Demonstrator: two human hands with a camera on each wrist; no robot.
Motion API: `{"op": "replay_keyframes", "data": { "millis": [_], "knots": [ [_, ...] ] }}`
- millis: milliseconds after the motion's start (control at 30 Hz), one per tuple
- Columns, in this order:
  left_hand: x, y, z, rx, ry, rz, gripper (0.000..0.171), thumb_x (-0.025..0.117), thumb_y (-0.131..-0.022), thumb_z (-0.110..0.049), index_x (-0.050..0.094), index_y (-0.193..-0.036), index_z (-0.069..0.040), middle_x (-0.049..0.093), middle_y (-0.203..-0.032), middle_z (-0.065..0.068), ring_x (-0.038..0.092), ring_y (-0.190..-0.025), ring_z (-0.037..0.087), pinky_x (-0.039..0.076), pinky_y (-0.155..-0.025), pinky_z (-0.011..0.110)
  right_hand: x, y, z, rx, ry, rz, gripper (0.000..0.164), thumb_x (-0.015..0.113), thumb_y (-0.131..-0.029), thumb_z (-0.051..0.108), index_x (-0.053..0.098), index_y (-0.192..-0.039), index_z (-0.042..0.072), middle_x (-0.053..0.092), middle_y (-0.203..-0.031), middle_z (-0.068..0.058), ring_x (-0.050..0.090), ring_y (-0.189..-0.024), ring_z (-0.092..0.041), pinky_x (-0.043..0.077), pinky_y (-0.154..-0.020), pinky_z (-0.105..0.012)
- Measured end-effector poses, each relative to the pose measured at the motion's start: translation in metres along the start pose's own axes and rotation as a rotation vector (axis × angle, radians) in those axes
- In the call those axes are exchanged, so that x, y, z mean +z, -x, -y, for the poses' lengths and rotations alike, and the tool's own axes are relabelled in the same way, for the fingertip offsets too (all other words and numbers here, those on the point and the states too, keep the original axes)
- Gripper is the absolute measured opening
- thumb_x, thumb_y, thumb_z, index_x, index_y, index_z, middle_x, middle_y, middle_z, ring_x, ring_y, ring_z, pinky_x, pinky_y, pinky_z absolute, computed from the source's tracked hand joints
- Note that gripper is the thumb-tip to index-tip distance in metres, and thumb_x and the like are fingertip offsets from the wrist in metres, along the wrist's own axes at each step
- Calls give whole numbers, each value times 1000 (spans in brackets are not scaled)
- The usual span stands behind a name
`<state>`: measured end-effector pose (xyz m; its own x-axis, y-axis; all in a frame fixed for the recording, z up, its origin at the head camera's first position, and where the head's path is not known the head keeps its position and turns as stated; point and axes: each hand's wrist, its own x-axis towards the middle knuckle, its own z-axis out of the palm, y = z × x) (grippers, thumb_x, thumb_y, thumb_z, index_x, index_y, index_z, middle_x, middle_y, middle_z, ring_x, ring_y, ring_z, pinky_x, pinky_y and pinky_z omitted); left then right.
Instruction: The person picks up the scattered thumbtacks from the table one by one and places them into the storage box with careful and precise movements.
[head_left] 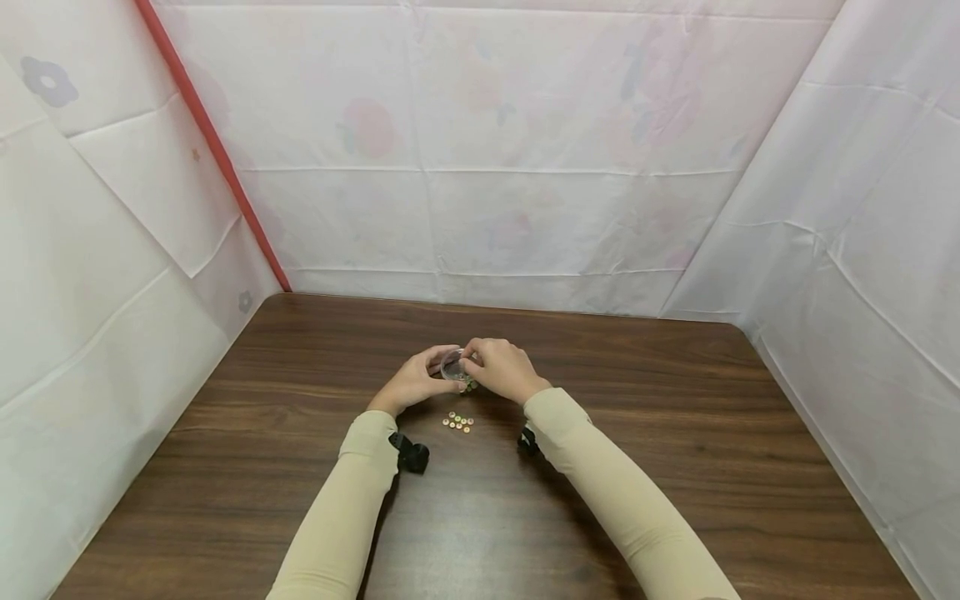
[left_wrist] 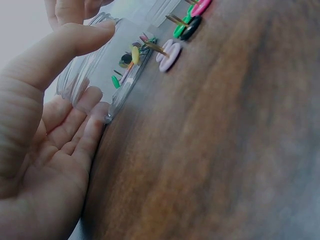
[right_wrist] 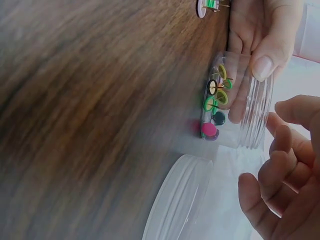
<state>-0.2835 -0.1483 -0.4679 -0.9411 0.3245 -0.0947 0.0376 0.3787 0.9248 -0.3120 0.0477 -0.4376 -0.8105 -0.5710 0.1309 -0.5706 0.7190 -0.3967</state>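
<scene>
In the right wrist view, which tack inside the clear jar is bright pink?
The pink tack near the lower end of the cluster, partly covering a purple one; the others in the jar look green, yellow or dark.

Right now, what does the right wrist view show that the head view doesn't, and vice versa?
The right wrist view alone shows a clear, round plastic lid. The head view alone shows beige fabric sleeves and black wrist cameras. Both show a clear plastic jar, the left hand, right hand, colourful round thumbtacks and brown wood-grain table.
</scene>
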Motion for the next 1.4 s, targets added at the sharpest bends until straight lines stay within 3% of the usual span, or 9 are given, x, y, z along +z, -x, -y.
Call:
{"op": "replay_keyframes", "data": {
  "millis": [167,467,667,767,900,1000,1233,1400],
  "knots": [
    [2,-9,18,8,22,-18,75,77,-75,-36,40,-139,-25,38,-144,4,34,-129,26,32,-107,52,-2,5,0,-13,-27,-4,19,53,-95,32,64,-103,20,57,-71,8,48,-48,-8,41,-41,-25],
    [4,-8,20,23,11,-56,68,78,-74,-37,45,-134,-32,42,-139,0,39,-124,23,37,-103,52,-6,16,0,-54,-51,-1,14,55,-94,30,63,-100,21,58,-72,8,48,-50,-6,42,-43,-24],
    [4,-8,18,20,15,-41,72,78,-73,-39,44,-136,-31,40,-142,2,36,-127,25,34,-105,53,-6,25,2,-84,-56,17,10,56,-93,29,62,-97,21,59,-74,9,51,-55,-3,46,-47,-22],
    [2,-4,9,15,17,-14,75,77,-75,-38,41,-139,-25,37,-144,5,34,-129,27,33,-106,53,-5,28,3,-88,-59,21,10,57,-93,30,62,-96,22,60,-74,10,51,-57,-2,47,-50,-22],
    [2,-5,12,29,24,-11,76,78,-74,-38,41,-140,-24,39,-143,6,35,-128,27,33,-106,53,-3,30,3,-115,-53,25,10,59,-92,30,64,-95,21,62,-76,10,52,-60,1,48,-53,-22],
    [4,-11,22,47,42,-36,75,80,-71,-40,45,-136,-27,45,-138,3,40,-125,23,36,-104,51,-2,32,3,-148,-33,30,9,60,-91,27,65,-93,20,63,-74,10,52,-59,0,48,-54,-22],
    [4,-11,20,38,39,-54,75,81,-70,-40,46,-134,-27,50,-132,1,43,-122,20,39,-102,49,-1,38,6,-193,-34,147,5,62,-90,22,65,-90,18,63,-74,10,52,-60,0,48,-56,-20],
    [4,-10,20,44,20,-53,76,80,-70,-41,45,-136,-26,50,-132,2,42,-123,22,38,-103,50,1,41,8,-224,-46,171,4,62,-89,17,66,-87,17,62,-73,8,53,-62,0,49,-58,-21]
  ]
}}
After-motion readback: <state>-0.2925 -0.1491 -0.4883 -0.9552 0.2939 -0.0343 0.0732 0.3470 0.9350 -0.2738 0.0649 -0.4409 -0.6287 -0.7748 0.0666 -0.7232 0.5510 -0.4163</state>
